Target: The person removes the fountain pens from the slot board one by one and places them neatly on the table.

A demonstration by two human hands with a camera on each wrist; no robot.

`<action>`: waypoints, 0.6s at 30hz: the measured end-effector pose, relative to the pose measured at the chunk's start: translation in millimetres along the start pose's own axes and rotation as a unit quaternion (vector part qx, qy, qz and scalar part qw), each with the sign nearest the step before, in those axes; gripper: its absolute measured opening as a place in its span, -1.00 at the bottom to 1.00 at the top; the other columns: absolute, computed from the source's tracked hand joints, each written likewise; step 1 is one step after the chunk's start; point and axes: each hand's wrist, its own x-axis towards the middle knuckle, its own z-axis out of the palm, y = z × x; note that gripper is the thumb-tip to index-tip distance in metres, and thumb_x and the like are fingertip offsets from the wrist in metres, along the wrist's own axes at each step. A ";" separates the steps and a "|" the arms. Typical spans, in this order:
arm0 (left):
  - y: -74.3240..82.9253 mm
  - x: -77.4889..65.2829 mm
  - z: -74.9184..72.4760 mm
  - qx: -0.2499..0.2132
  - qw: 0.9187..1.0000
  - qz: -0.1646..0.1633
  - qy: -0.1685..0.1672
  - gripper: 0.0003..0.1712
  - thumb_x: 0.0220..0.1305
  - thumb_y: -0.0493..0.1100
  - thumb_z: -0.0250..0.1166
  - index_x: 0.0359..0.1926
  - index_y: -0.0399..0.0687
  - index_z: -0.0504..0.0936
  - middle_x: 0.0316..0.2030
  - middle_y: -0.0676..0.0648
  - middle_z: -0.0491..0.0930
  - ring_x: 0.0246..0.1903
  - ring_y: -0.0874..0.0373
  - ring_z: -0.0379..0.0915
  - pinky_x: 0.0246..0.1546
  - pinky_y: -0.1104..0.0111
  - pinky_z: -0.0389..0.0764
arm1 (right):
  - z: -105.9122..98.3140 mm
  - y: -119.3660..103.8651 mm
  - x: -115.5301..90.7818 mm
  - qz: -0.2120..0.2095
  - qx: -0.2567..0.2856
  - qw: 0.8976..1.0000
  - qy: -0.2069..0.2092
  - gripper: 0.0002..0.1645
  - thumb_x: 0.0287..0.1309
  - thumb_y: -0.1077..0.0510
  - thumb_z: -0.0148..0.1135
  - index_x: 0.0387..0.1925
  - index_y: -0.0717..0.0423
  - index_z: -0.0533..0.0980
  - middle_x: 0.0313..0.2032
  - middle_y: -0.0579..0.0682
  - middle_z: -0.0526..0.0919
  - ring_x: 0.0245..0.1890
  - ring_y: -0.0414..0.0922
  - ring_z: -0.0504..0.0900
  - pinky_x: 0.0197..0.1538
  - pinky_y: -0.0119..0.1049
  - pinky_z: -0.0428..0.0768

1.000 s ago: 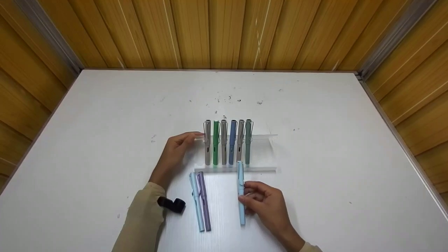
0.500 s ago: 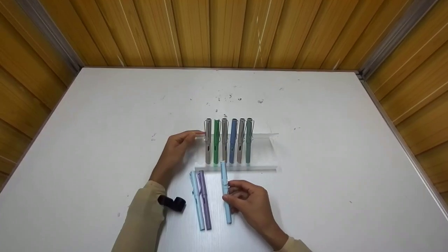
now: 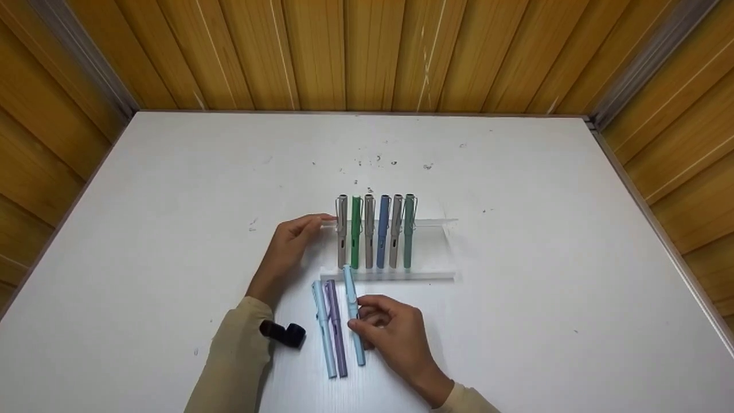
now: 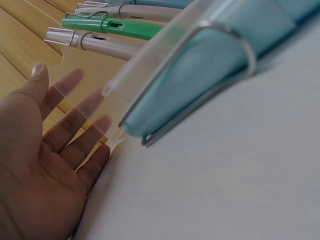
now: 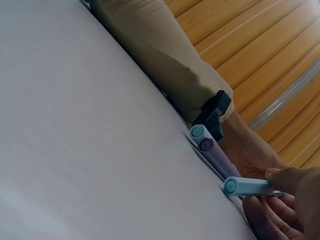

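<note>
My right hand (image 3: 395,332) pinches a light blue pen (image 3: 350,287) between thumb and fingers, close over the table in front of the stand. Left of it lie another light blue pen (image 3: 324,332) and a purple pen (image 3: 337,338), side by side. A clear plastic pen stand (image 3: 427,246) bears a row of several capped pens, among them a green pen (image 3: 355,235) and a blue pen (image 3: 382,235). At the stand's left end is my left hand (image 3: 292,244); in the left wrist view its extended fingers (image 4: 67,125) show partly through the clear plastic.
A black wrist camera (image 3: 284,334) sits at the left sleeve, beside the loose pens. The white table (image 3: 545,258) has small dark marks, and wood-look panels (image 3: 367,54) rise behind it and on both sides.
My right hand has moved left with the light blue pen, bringing it beside the purple pen. The left hand and the pens on the stand have kept their places.
</note>
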 end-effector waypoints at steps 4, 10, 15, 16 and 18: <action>0.3 -1.0 0.0 0.003 1.000 -0.011 0.002 -0.58 0.53 0.13 0.06 0.10 0.07 0.70 0.16 0.07 0.63 0.30 0.16 0.41 0.41 0.13 0.27 | 0.6 -3.0 -2.3 0.016 -0.015 1.000 0.002 -0.63 0.02 0.22 0.53 -0.11 0.26 0.66 -0.36 0.00 0.74 -0.44 -0.25 0.71 -0.40 -0.37 0.70; 0.6 -1.8 0.5 -0.008 1.000 -0.015 0.004 -0.57 0.51 0.17 0.07 0.09 0.07 0.70 0.16 0.06 0.63 0.31 0.13 0.40 0.42 0.11 0.25 | 2.6 -7.2 -5.3 0.033 -0.033 0.999 0.003 -0.63 0.02 0.19 0.54 -0.11 0.22 0.67 -0.38 -0.06 0.75 -0.45 -0.26 0.70 -0.40 -0.42 0.68; 0.8 -1.2 0.4 -0.013 1.000 -0.011 0.002 -0.59 0.52 0.12 0.08 0.09 0.04 0.70 0.16 0.03 0.63 0.31 0.11 0.40 0.42 0.11 0.26 | 6.0 -11.2 -7.6 0.026 -0.075 0.997 0.014 -0.66 -0.01 0.23 0.55 -0.16 0.25 0.67 -0.42 -0.08 0.74 -0.49 -0.31 0.68 -0.40 -0.46 0.66; 0.5 -1.2 0.2 -0.014 1.000 -0.010 0.002 -0.59 0.52 0.11 0.09 0.09 0.04 0.70 0.16 0.03 0.63 0.30 0.11 0.40 0.41 0.11 0.26 | 6.9 -12.3 -7.8 0.027 -0.085 0.996 0.018 -0.67 -0.02 0.24 0.55 -0.17 0.26 0.67 -0.44 -0.08 0.74 -0.50 -0.32 0.67 -0.41 -0.47 0.66; 0.3 -1.0 0.1 -0.019 1.000 -0.010 0.001 -0.60 0.52 0.11 0.09 0.09 0.03 0.71 0.15 0.04 0.64 0.30 0.13 0.41 0.41 0.13 0.27 | 8.8 -14.4 -8.0 0.022 -0.110 0.993 0.023 -0.69 -0.04 0.26 0.56 -0.22 0.26 0.67 -0.46 -0.10 0.73 -0.53 -0.35 0.65 -0.42 -0.48 0.65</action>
